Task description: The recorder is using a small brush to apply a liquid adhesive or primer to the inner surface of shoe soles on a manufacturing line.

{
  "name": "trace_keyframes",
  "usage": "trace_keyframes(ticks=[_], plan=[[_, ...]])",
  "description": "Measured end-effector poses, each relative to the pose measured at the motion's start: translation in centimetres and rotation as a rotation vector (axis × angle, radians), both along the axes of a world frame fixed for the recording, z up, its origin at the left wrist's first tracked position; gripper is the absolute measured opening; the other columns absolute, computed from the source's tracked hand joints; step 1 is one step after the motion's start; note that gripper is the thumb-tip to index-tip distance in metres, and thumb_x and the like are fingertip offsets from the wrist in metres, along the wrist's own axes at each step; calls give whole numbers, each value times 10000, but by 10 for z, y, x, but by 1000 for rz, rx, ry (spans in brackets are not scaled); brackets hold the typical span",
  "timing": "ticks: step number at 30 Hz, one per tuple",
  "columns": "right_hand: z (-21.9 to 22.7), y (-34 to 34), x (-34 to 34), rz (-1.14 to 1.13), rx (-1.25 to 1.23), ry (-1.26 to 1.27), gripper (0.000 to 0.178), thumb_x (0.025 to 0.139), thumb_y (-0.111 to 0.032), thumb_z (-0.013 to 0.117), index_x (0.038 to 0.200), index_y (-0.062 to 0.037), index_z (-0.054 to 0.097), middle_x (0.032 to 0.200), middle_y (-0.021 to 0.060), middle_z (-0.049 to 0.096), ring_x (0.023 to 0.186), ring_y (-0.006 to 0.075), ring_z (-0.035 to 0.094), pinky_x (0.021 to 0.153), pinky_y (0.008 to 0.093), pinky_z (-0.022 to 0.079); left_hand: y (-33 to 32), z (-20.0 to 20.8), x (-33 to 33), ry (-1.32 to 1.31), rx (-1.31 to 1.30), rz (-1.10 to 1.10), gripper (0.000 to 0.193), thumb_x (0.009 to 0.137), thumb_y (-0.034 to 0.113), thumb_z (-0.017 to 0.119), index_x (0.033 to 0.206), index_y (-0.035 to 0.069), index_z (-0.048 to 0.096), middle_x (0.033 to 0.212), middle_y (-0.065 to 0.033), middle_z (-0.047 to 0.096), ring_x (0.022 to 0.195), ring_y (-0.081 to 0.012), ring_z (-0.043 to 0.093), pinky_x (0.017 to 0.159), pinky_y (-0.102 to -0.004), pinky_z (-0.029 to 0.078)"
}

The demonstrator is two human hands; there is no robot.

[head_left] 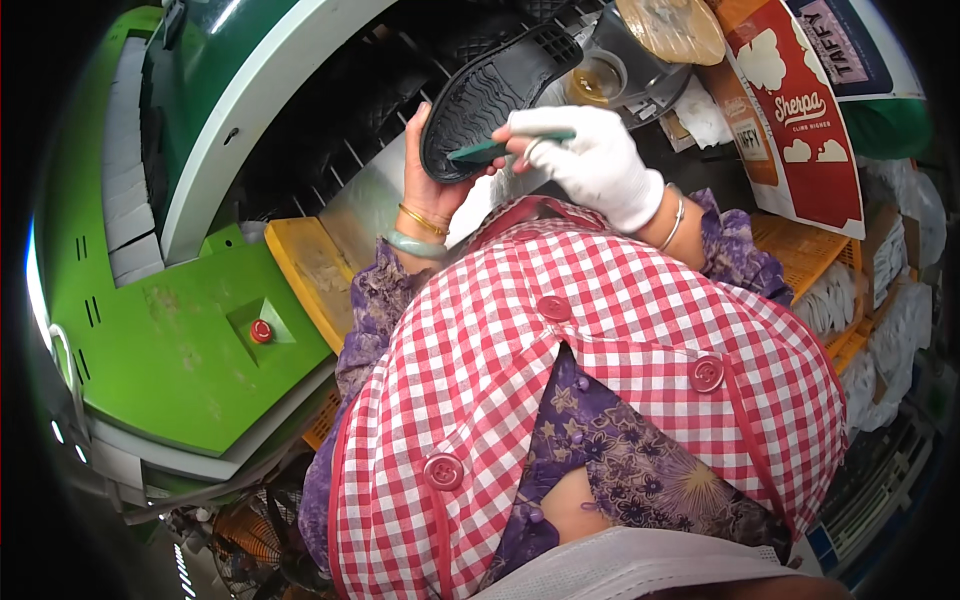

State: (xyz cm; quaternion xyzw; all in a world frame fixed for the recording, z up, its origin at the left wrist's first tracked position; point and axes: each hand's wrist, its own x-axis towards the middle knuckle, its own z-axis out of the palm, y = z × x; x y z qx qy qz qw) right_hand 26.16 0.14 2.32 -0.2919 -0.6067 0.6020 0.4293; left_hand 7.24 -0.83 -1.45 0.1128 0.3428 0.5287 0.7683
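Note:
My bare left hand (432,188) grips a black shoe sole (485,92) by its near end, tilting its hollow, ridged face toward me. Over that end, my right hand (592,165) in a white glove is closed around a slim green tool (478,152). The tool's tip lies against or just above the sole's inner face. I cannot make out whether it carries bristles. Just beyond the glove stands a clear cup (598,78) with amber liquid in it.
A green machine (170,350) with a red button (261,331) fills the left side. Dark rods and black mesh lie behind the sole. A yellow tray (310,265) sits beside my left forearm. At the right stand a red printed carton (800,120) and yellow crates (800,255).

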Motion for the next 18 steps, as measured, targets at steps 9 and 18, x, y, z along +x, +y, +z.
trace_keyframes(ticks=[9, 18], plan=[[11, 20, 6, -362, -41, 64, 172, 819, -45, 612, 980, 10, 643, 836, 112, 668, 699, 77, 620, 598, 196, 489, -1, -2, 6, -129, 77, -73, 600, 867, 562, 347, 1156, 60, 505, 974, -165, 615, 652, -321, 627, 544, -345, 528], [12, 0, -1, 20, -51, 5, 203, 829, -8, 555, 1014, 55, 609, 862, 121, 667, 736, 157, 649, 666, 243, 519, 2, -2, 7, -27, -57, 18, 628, 852, 593, 360, 1081, 42, 558, 931, -146, 628, 672, -287, 630, 579, -342, 523]])
